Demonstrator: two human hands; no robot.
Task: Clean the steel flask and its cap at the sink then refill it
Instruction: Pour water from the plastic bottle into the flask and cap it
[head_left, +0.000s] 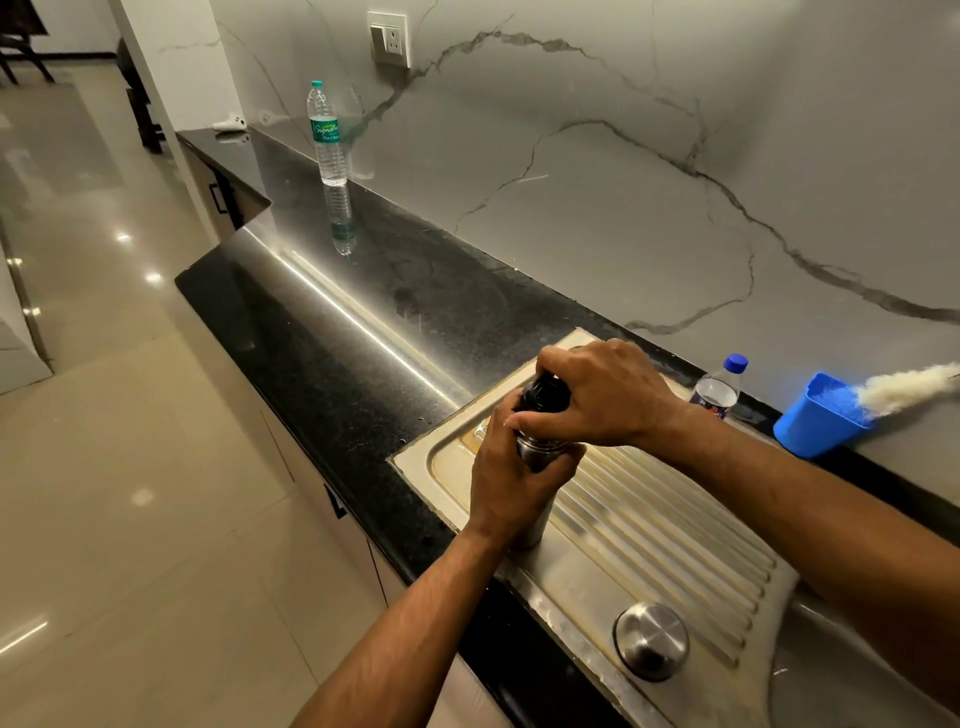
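Your left hand (511, 478) grips the steel flask (535, 457) upright on the drainboard (649, 519) at frame centre while your right hand (597, 395) closes around its black cap (545, 395), apparently twisting; next, steady the body and turn firmly.

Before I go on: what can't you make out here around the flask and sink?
- Steel flask, head view: neck covered by left hand.
- Its black top: mostly under right hand; on or loose, unclear.
- Sink basin: cut off by frame edge, right arm.
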